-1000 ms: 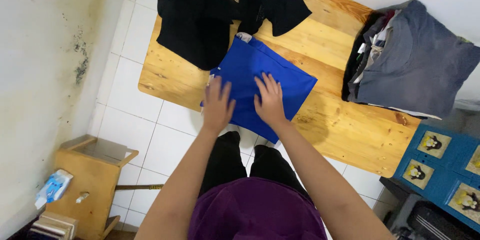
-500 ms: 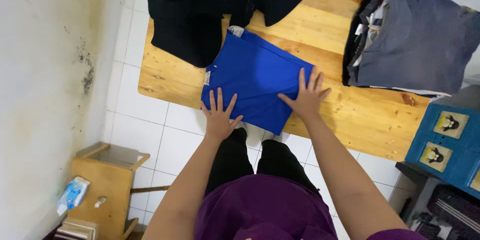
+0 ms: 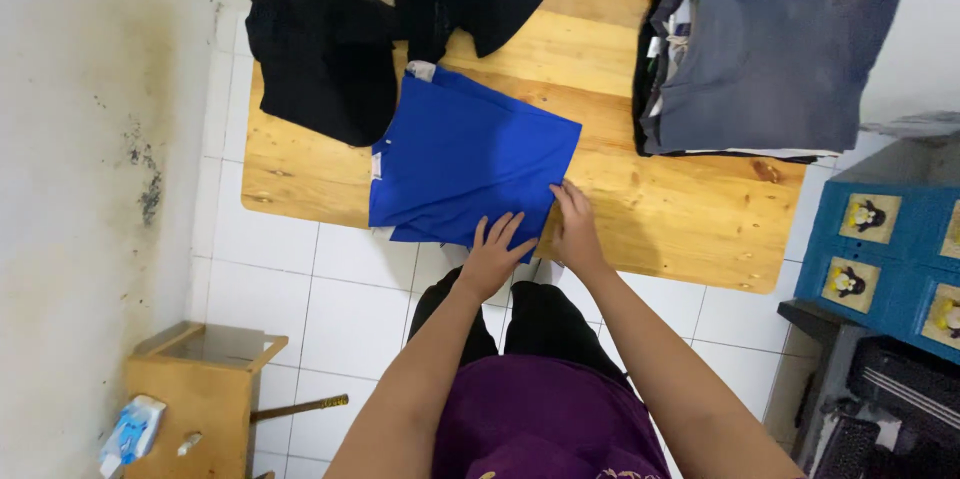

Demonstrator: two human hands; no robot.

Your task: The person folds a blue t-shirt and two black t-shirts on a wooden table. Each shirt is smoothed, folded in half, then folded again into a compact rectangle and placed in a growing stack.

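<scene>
I see both hands at the near edge of the wooden table [image 3: 690, 229]. Left hand [image 3: 492, 259] lies with fingers spread on the near corner of the folded blue shirt [image 3: 465, 164], palm partly off the table edge. Right hand [image 3: 575, 229] is just beside it, fingers at the shirt's right corner; can't tell whether they pinch the cloth or only touch it. Shirt lies flat, overhanging the near edge slightly. Beyond it, a heap of black clothes [image 3: 330, 49] touches its far corner. Far right: a stack of folded clothes [image 3: 770, 59], grey on top, well apart from the shirt.
</scene>
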